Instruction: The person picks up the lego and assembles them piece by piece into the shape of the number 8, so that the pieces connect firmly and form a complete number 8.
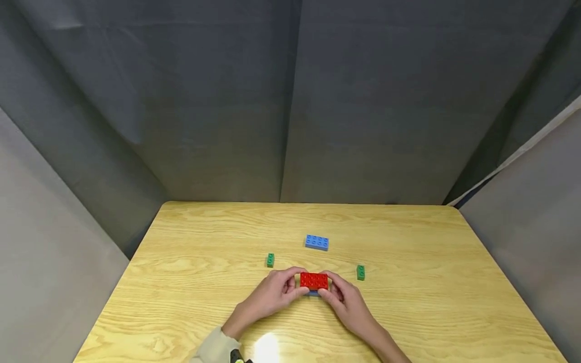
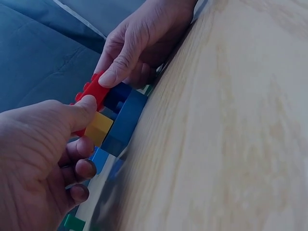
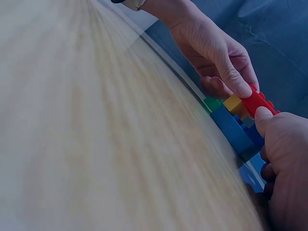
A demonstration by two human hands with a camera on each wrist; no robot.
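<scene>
Both hands pinch a red studded toy brick (image 1: 313, 280) by its ends. The left hand (image 1: 276, 292) has its thumb on the near side at the left end. At the right end, the right hand (image 1: 348, 303) has its thumb on the near side too. Below the red brick is a long blue brick (image 2: 126, 124) on the table. A small yellow brick (image 2: 98, 129) stands on its left end, and a dark blue block (image 2: 120, 91) is at its right end. Whether the red brick is fully seated on them, I cannot tell.
Another blue brick (image 1: 316, 242) lies on the wooden table (image 1: 204, 252) beyond the hands. One small green brick (image 1: 270, 260) is to the left, another green brick (image 1: 360, 273) to the right. Grey curtains (image 1: 218, 101) enclose the table's back and sides.
</scene>
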